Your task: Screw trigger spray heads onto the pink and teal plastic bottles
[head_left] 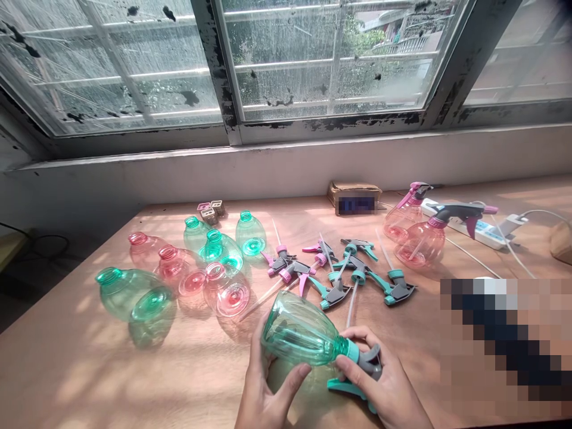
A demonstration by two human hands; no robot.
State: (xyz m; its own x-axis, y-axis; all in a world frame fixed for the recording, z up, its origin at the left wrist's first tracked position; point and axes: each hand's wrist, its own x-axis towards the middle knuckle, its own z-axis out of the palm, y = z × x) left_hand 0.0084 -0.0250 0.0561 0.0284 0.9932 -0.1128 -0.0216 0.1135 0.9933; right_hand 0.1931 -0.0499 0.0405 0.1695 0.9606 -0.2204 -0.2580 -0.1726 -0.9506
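My left hand [268, 387] grips the body of a clear teal plastic spray bottle [299, 330], which lies tilted with its base pointing up and left. My right hand [378, 387] holds the grey and teal trigger spray head [364, 360] at the bottle's neck. Loose teal bottles [134, 295] and pink bottles [226, 291] lie on the wooden table [89, 369] to the left. Several detached trigger spray heads [353, 268] with thin dip tubes lie just beyond my hands. Two assembled pink spray bottles [420, 238] stand at the far right.
A white power strip [465, 223] with a cable lies behind the pink bottles, next to a cardboard box [355, 196]. Small square pieces [210, 210] sit at the back. A pixelated patch [500, 339] covers the lower right. A window [330, 59] runs along the far side.
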